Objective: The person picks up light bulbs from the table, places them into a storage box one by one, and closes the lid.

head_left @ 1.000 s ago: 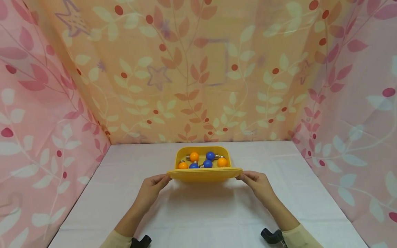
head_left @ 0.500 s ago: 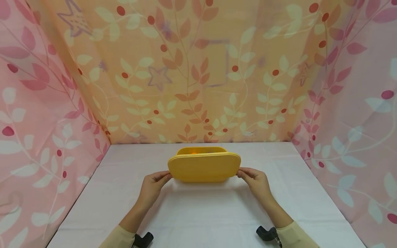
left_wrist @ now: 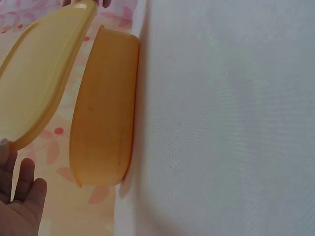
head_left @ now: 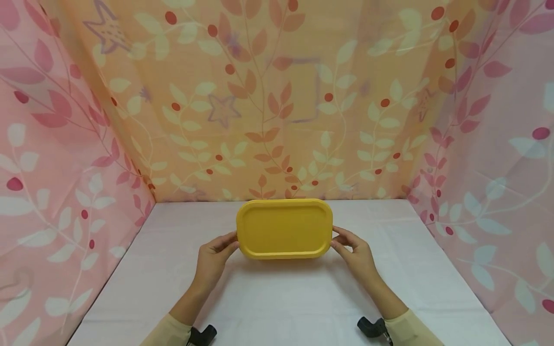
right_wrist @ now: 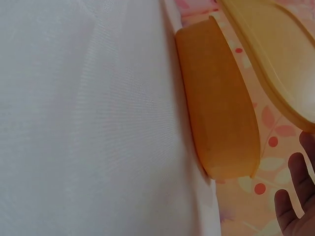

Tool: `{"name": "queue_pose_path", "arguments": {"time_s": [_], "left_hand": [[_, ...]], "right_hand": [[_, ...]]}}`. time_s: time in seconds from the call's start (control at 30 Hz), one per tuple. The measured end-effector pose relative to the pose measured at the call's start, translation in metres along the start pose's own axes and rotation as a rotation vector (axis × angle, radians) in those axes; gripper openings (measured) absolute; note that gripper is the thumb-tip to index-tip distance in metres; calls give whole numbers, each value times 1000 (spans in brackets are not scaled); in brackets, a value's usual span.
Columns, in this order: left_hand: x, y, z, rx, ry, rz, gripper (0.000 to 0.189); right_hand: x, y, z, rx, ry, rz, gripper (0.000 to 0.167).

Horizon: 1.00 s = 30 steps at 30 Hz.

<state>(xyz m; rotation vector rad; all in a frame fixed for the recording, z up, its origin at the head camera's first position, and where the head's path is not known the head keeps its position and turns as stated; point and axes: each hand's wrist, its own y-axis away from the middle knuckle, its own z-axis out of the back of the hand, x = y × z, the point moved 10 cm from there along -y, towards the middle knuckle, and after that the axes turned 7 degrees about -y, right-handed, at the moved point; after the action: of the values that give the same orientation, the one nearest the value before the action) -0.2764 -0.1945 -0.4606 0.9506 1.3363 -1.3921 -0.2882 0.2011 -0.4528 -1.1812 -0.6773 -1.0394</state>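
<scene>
A yellow lid [head_left: 284, 228] with rounded corners faces up toward the head camera, held by its two ends. My left hand [head_left: 212, 254] pinches its left end between thumb and fingers, and my right hand [head_left: 357, 254] does the same at the right end. Under the lid stands the yellow plastic box [left_wrist: 103, 108], seen from the side in both wrist views. A gap shows between the lid and the box's rim in the wrist views. From the head view the lid covers the box and hides what lies inside.
White cloth [head_left: 277, 302] covers the table. An orange patterned curtain [head_left: 277, 120] hangs right behind the box, with pink patterned curtains [head_left: 52, 192] along the sides. Black camera mounts [head_left: 202, 335] sit at both wrists.
The lid has swung from nearly edge-on to facing the head camera and risen over the box. The orange and blue bulbs seen inside the box earlier are now hidden. Both hands keep their grip.
</scene>
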Motion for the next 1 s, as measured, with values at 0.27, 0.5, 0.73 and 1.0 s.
{"name": "queue_pose_path", "arguments": {"time_s": [0.27,0.5,0.73,1.0], "left_hand": [[-4,1,-1,0,-14,-27,40],[-7,-1,2,-6,-73,-59,42],[-8,-3,2,-27,-68,-83,43],[-18,-10,-1,65,-163,-169,45]], "right_hand": [[4,-1,-2,37,25,13,54],[47,0,-4,98,32,13,56],[48,-2,-3,104,18,18,57],[37,-10,-4,169,43,46,58]]}}
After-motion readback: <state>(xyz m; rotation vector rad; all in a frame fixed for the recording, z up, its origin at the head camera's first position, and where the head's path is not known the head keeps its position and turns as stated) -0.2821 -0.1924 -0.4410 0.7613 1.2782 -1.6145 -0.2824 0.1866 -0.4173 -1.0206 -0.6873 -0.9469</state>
